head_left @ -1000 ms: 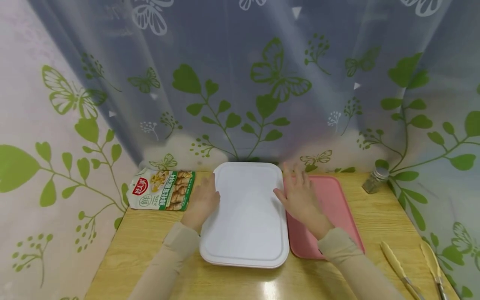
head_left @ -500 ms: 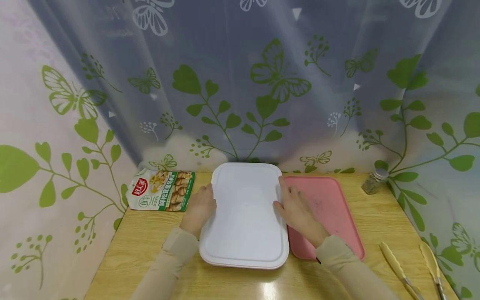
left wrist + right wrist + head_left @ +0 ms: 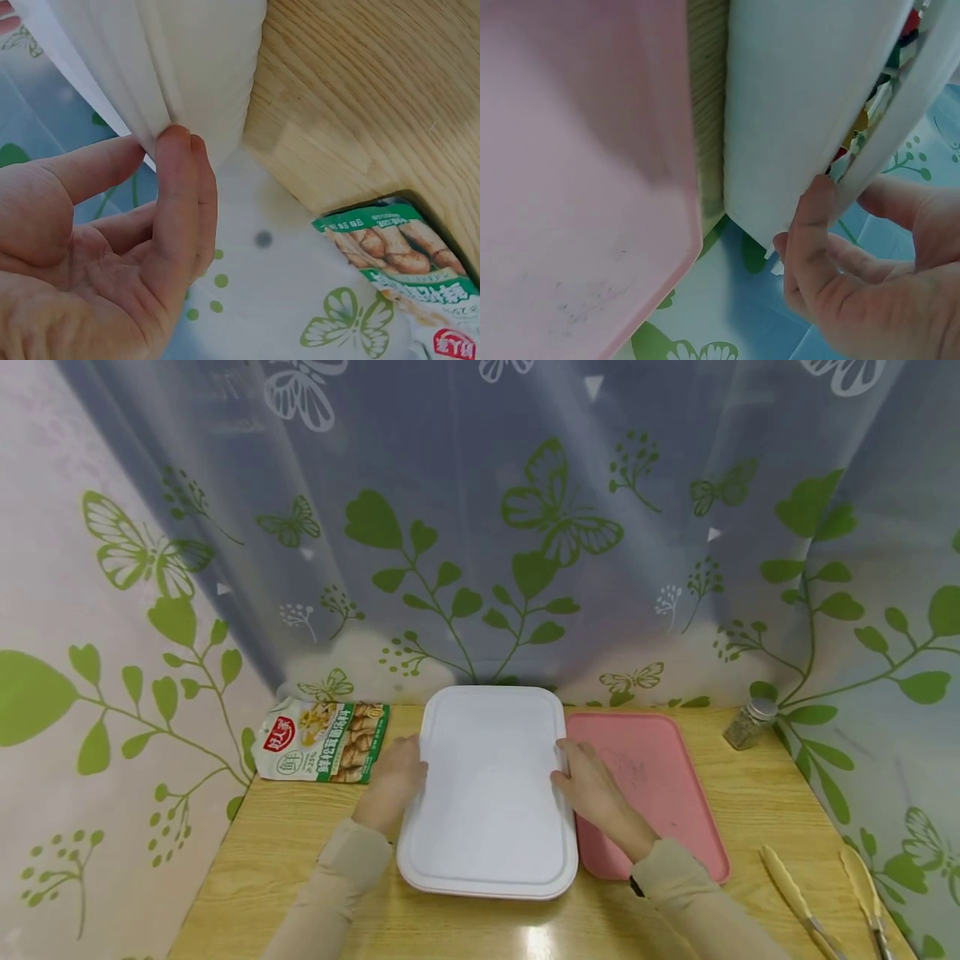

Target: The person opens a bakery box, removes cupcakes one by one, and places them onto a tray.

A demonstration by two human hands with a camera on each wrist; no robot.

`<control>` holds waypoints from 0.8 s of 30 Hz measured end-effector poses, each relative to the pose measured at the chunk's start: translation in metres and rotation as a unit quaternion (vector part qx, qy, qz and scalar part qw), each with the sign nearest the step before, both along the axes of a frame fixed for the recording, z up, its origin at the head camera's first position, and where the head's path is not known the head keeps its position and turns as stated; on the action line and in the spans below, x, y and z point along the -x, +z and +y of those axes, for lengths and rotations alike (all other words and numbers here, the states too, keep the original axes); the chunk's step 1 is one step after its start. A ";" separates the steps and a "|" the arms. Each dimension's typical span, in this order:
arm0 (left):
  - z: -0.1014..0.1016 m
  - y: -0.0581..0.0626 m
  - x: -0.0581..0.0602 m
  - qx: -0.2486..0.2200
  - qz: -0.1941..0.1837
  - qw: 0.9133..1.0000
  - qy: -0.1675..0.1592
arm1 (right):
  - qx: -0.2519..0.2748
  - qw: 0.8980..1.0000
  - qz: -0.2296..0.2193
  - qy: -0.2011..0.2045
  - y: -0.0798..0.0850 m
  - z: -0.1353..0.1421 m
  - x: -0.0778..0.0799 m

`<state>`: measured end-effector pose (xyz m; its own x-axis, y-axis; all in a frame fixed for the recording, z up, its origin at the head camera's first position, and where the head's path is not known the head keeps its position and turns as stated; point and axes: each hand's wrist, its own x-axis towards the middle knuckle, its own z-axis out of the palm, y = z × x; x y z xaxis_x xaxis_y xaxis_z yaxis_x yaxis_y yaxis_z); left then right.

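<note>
A white plastic box, its wall (image 3: 787,97) seen in the right wrist view, stands on the wooden table under a white lid (image 3: 491,789). On the left, my left hand (image 3: 393,781) pinches the lid's rim, thumb above and fingers beneath; the left wrist view shows this hand (image 3: 142,232) close up. My right hand (image 3: 600,789) grips the opposite rim likewise. On that side a gap separates lid from box, and colourful contents (image 3: 862,120) peek through it; what they are cannot be made out.
To the left lies a green and white food pouch (image 3: 326,739). A pink tray (image 3: 660,777) lies close to the box's right side. Farther right are a small glass jar with a metal lid (image 3: 750,722) and a pair of tongs (image 3: 791,889). A patterned curtain (image 3: 480,568) hangs behind.
Both hands have drawn nearer along the lid's sides. Their outstretched fingers have curled in and taken hold of its rim. Pouch, tray and jar stay put.
</note>
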<state>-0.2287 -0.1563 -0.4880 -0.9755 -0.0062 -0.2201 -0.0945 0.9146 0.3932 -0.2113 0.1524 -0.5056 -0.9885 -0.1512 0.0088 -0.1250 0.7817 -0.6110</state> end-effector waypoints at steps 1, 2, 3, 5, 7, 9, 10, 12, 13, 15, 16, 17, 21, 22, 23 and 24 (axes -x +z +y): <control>-0.001 -0.001 0.000 -0.004 0.002 1.000 -0.001 | 0.004 1.000 -0.004 -0.001 0.001 0.000 0.000; -0.002 -0.001 -0.001 -0.009 0.002 1.000 -0.001 | 0.008 1.000 -0.007 -0.001 0.002 0.000 0.000; -0.003 -0.001 -0.001 -0.013 0.003 1.000 -0.003 | 0.012 1.000 -0.010 -0.001 0.003 0.000 0.000; -0.006 -0.001 -0.001 -0.025 0.002 1.000 -0.004 | 0.027 0.999 -0.018 -0.001 0.006 0.001 0.000; -0.008 0.000 -0.001 -0.039 -0.002 0.999 -0.002 | 0.042 0.999 -0.029 -0.005 0.008 0.002 -0.001; -0.011 -0.001 0.000 -0.053 -0.002 0.999 0.000 | 0.048 0.998 -0.032 -0.007 0.011 0.003 -0.002; -0.012 0.000 0.000 -0.059 0.000 0.998 0.003 | 0.050 0.998 -0.032 -0.008 0.013 0.004 -0.003; -0.014 0.002 0.000 -0.079 0.003 0.997 0.009 | 0.051 0.998 -0.028 -0.010 0.016 0.006 -0.003; -0.015 0.004 -0.001 -0.091 0.004 0.996 0.010 | 0.055 0.998 -0.026 -0.007 0.018 0.007 -0.004; -0.016 0.010 -0.002 -0.120 0.009 0.993 0.013 | 0.066 0.998 -0.021 -0.005 0.023 0.010 -0.004; -0.016 0.014 -0.003 -0.131 0.014 0.991 0.013 | 0.075 0.997 -0.021 -0.007 0.026 0.011 -0.005; -0.017 0.018 -0.005 -0.140 0.019 0.990 0.012 | 0.085 0.996 -0.019 -0.007 0.029 0.012 -0.005; -0.018 0.034 -0.010 -0.158 0.045 0.986 0.003 | 0.112 0.994 -0.005 -0.013 0.043 0.016 -0.007; -0.018 0.037 -0.011 -0.161 0.050 0.986 0.001 | 0.117 0.993 -0.001 -0.014 0.047 0.017 -0.008; -0.018 0.040 -0.012 -0.166 0.054 0.985 0.000 | 0.122 0.992 0.004 -0.013 0.050 0.018 -0.008; -0.018 0.042 -0.012 -0.175 0.056 0.983 -0.002 | 0.125 0.992 0.007 -0.014 0.053 0.019 -0.008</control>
<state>-0.2164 -0.1742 -0.4456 -0.9936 0.0539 -0.0990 -0.0298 0.7215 0.6917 -0.2028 0.1716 -0.4527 -0.9918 -0.1146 0.0562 -0.1148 0.6086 -0.7851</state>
